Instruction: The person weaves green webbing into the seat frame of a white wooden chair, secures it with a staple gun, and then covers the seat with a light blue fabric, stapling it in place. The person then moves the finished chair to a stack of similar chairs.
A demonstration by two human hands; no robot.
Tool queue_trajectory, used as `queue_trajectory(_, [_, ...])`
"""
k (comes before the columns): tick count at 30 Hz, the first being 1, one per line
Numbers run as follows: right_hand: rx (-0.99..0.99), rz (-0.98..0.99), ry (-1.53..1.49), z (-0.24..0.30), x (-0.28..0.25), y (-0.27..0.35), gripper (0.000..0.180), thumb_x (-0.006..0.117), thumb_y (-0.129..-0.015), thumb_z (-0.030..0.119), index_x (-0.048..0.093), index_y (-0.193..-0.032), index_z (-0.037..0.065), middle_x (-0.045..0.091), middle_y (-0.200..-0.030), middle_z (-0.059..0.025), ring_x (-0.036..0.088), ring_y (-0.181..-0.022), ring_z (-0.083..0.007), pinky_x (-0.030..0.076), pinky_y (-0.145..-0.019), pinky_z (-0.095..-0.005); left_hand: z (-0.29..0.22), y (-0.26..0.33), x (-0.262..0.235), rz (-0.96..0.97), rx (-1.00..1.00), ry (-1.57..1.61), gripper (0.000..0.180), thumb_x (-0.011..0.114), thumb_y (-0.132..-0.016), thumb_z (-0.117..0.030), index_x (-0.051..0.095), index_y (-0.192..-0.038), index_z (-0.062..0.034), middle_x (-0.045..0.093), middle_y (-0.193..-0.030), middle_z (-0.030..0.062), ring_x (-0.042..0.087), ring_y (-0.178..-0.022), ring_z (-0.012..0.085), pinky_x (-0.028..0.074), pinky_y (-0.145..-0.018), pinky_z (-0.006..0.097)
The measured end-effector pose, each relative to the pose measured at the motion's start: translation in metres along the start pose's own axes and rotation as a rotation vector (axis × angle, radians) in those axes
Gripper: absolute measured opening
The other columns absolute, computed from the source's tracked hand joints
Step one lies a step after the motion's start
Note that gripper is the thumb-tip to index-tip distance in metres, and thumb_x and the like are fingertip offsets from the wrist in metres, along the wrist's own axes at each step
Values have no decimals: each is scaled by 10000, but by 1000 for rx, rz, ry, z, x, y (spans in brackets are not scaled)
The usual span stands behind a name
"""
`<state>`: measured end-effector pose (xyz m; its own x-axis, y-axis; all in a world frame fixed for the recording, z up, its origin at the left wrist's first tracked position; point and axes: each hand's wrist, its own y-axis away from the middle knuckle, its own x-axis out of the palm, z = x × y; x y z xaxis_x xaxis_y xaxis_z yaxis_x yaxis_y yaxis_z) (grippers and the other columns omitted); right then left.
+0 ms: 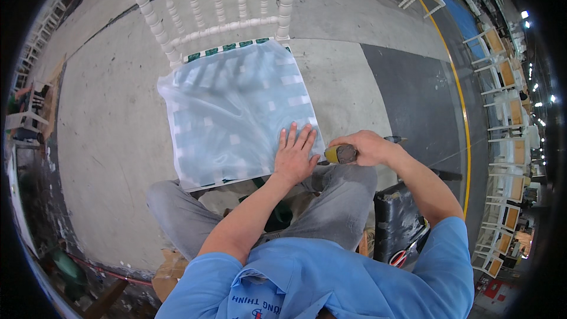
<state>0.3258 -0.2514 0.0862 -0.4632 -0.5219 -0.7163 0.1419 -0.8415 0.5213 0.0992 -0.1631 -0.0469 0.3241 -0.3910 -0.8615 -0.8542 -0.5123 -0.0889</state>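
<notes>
Translucent sheet (pixel 236 106) spreads over the seat of a white chair (pixel 236 25), and the fingers (pixel 293 132) of the left hand (pixel 293 156) lie on it just in from the seat's near right corner, slightly spread, pressing flat and gripping nothing. The right hand (pixel 372 146), just outside that corner, is curled around a stubby tool (pixel 341 154) with a yellowish body and a worn brown end; its kind is hard to tell, and the hand hides most of it. Outward from the fingers, soft folds run across the middle of the sheet toward the seat's far left corner, where the material juts past the edge. It looks light, thin and limp, probably rather slippery, and likely to crease or snag more readily than to hold a shape; a pinch on its loose left edge, or a flat palm near a corner, would seem the surest hold. Along the seat's far edge, green and white webbing (pixel 245 45) shows beyond the sheet, below the spindled backrest. By contrast, the chair looks stiff and much heavier, best taken by a back post. Grey-trousered knees (pixel 348 192) flank the seat's near edge, and red-handled scissors (pixel 400 257) lie on a black padded surface (pixel 393 215) to the right.
</notes>
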Motion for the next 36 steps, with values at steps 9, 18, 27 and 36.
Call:
queue_trajectory(9, [2,-37,-66,6,-10,5,705,874,-775,133,637,-1433,221,768,-1181,-166,726,-1089,-398,574,-914,-458,0,-2,0,3,14,-13,734,662,-992,-427,442,-1612,-100,367,-1701,99,265,-1586,439,176,-1291,627])
queue_trajectory(18, [20,-162,-211,-11,-52,4,683,862,-812,67,630,-1445,172,766,-1215,-155,733,-1105,-385,570,-958,-430,30,-59,-9,-38,4,-125,614,551,-1061,-333,436,-1621,-109,379,-1707,53,266,-1587,442,152,-1302,635])
queue_trajectory(27, [-15,-62,-67,-29,-59,-47,704,882,-803,162,621,-1451,250,780,-1083,-157,720,-1015,-415,556,-892,-491,54,-71,-2,17,-28,-129,598,505,-1081,-361,406,-1650,-206,341,-1733,-28,218,-1621,395,120,-1320,607])
queue_trajectory(36, [-7,13,26,-26,-58,-76,695,882,-795,149,631,-1435,253,787,-1083,-121,732,-972,-399,571,-859,-471,53,-71,-5,8,-27,-132,601,505,-1077,-367,407,-1649,-210,339,-1732,-27,219,-1620,391,116,-1321,607])
